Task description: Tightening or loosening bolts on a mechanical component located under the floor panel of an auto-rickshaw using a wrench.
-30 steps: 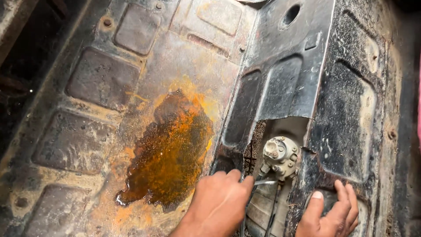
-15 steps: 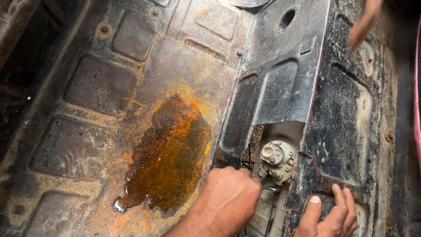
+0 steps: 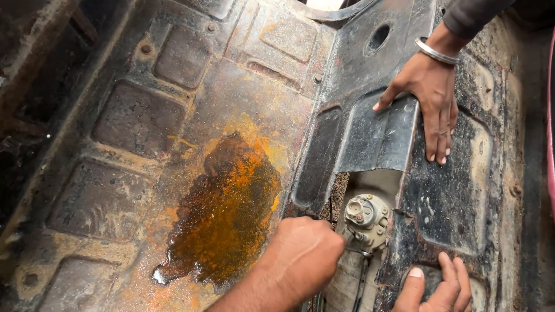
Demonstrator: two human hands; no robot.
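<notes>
A dirty stamped metal floor pan (image 3: pixel 139 121) fills the view, an orange rust patch (image 3: pixel 225 214) at its middle. The left hand (image 3: pixel 300 260), clenched, touches the round grey fitting (image 3: pixel 366 215) near right; the right hand (image 3: pixel 439 286) lies flat, released. A co-worker's hand (image 3: pixel 430 98) presses the dark panel (image 3: pixel 376 136) beyond.

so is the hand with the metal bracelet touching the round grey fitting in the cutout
No, the hand with the bracelet lies flat on the black metal panel above the opening, well apart from the round grey fitting.

The left hand (image 3: pixel 300 257) is curled into a loose fist, knuckles up, forearm running in from below. The right hand (image 3: pixel 436 286) lies flat, fingers spread, thumb raised.
</notes>
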